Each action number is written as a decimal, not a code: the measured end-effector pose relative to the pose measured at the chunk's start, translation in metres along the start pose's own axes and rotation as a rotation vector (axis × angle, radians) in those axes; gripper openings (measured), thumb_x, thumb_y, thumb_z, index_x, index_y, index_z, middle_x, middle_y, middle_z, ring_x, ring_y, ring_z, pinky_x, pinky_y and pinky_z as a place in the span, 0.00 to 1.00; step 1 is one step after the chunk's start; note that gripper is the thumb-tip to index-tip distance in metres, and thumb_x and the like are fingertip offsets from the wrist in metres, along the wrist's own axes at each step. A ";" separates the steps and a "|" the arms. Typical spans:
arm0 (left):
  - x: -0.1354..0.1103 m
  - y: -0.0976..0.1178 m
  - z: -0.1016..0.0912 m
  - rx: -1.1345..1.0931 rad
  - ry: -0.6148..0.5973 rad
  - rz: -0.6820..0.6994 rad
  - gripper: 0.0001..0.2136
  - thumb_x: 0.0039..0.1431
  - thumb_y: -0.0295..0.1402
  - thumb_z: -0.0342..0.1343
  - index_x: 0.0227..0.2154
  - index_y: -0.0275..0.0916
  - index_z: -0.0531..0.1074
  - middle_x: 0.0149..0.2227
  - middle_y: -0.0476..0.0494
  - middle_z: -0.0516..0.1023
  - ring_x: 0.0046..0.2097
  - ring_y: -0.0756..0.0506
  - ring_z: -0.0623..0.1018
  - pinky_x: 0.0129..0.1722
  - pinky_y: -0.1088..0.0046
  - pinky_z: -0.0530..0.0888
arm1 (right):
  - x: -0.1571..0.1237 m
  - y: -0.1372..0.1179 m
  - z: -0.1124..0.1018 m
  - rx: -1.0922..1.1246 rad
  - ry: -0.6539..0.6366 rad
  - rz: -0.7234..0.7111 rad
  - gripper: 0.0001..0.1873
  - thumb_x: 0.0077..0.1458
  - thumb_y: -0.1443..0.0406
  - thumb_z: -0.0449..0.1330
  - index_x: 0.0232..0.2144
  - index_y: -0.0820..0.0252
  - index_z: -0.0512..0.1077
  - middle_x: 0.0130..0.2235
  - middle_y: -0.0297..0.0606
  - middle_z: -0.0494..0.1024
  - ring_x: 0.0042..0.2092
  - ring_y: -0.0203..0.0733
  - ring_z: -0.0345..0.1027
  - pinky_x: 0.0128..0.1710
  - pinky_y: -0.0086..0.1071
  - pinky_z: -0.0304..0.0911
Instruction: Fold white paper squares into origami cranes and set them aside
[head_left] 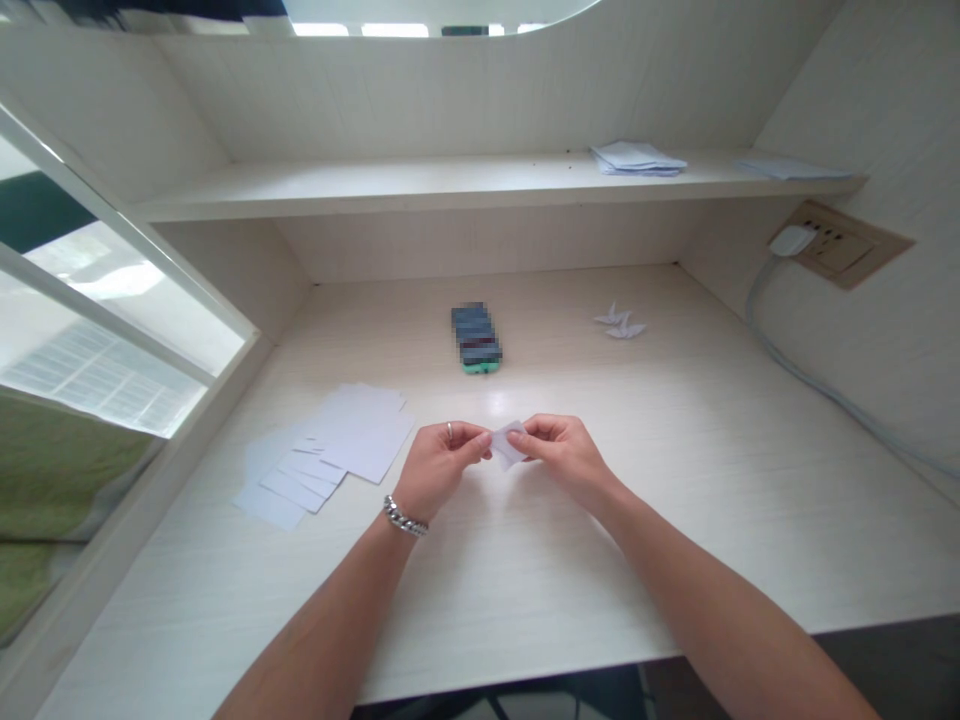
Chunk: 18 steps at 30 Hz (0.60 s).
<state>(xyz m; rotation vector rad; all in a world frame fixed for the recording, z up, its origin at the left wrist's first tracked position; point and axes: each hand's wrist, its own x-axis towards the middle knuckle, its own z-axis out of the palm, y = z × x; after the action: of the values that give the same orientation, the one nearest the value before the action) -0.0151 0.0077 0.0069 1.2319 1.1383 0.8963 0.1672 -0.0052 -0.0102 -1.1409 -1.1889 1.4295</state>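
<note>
A small folded piece of white paper [508, 446] is held just above the desk between my two hands. My left hand [444, 458], with a ring and a chain bracelet, pinches its left corner between thumb and fingers. From the other side my right hand [564, 450] grips the paper, thumb on top. The fingertips hide part of the folds. Left of my hands lie loose white paper sheets [364, 425], overlapping, with smaller slips nearer the desk's left side. Several small folded paper figures [621, 322] with pointed ends rest together at the back right.
A phone [477, 338] with a blurred screen and green lower edge lies beyond my hands. Folded papers [637, 158] sit on the shelf [390, 190] above. At right, a cable [825, 390] runs from a charger in the wall socket [847, 245]. A window frame [127, 235] borders the left.
</note>
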 end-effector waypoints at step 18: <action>0.000 0.002 0.000 -0.055 0.007 -0.008 0.09 0.43 0.35 0.67 0.22 0.34 0.77 0.22 0.45 0.77 0.27 0.49 0.73 0.30 0.73 0.69 | -0.001 -0.003 -0.007 0.022 -0.101 0.100 0.16 0.48 0.54 0.65 0.32 0.60 0.82 0.32 0.41 0.81 0.35 0.41 0.72 0.35 0.33 0.63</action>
<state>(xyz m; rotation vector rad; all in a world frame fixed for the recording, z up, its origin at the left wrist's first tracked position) -0.0149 0.0081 0.0084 1.1790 1.1168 0.9208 0.1743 -0.0048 -0.0075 -1.1380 -1.1966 1.5883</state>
